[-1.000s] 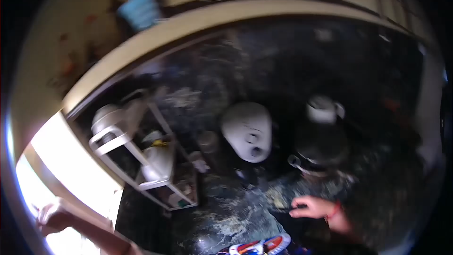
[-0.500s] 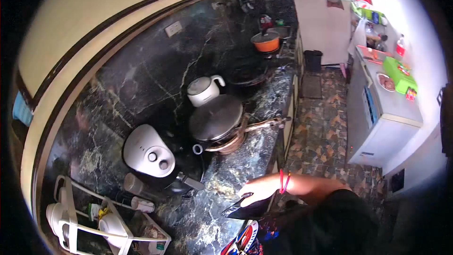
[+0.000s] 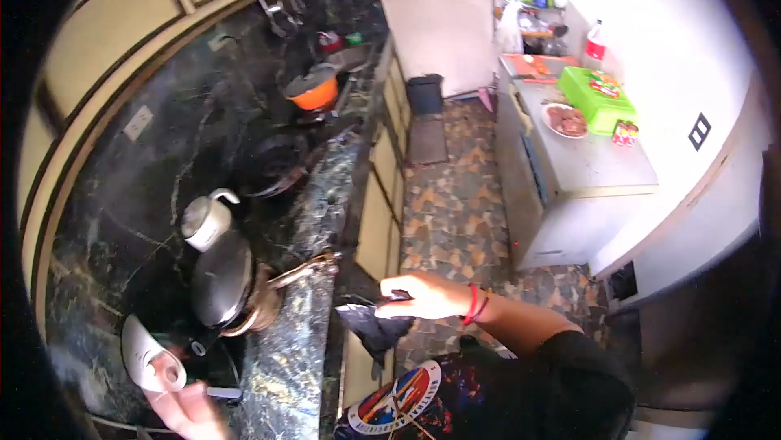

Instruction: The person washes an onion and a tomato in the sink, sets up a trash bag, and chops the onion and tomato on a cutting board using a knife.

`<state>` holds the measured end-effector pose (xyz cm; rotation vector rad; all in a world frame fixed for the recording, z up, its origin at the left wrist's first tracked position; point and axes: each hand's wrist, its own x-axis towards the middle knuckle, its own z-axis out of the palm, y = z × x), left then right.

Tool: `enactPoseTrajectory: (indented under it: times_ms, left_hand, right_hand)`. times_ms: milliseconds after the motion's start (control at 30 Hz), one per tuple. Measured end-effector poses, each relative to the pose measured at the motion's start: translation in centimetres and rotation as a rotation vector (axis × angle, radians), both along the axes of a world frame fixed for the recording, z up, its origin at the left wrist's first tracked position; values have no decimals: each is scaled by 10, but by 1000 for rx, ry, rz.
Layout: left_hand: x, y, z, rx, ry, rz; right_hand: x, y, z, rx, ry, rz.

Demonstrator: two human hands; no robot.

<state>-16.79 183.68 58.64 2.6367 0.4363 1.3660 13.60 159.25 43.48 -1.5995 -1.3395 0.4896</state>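
Note:
My right hand, with red bands at the wrist, is closed on a limp black plastic bag. The bag hangs in front of the counter's edge, its folds shiny at the top left. At the lower left, my left hand is blurred by motion, its fingertips overlapping the knob end of a white air fryer. Beyond that hand is a dark-lidded pan on a burner, its long handle pointing toward the counter's edge. A white lidded pot sits just behind the pan.
The marble counter runs away along the left, with an orange pot at the far end. Across the tiled floor, a white chest freezer carries a plate of meat and a green container. A dark bin stands at the back.
The view has swung right and shifted toward the aisle. My left hand has come into view by the air fryer. The black bag has gone from over the counter to beyond its edge.

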Motion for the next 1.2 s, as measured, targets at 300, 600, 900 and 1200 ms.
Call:
enactPoseTrajectory:
  times_ms: [300, 600, 900, 1200]
  left_hand:
    - [329, -150, -86, -669, 456, -726]
    - [521, -69, -39, -1304, -381, -973]
    - [824, 31, -46, -1415, -509, -652]
    - [1117, 42, -201, -395, 544, -371]
  right_hand:
    - [123, -97, 26, 348, 290, -105]
    - [264, -86, -188, -256, 17, -151]
    - [428, -166, -212, -295, 798, -444]
    - [585, -153, -223, -274, 765, -890]
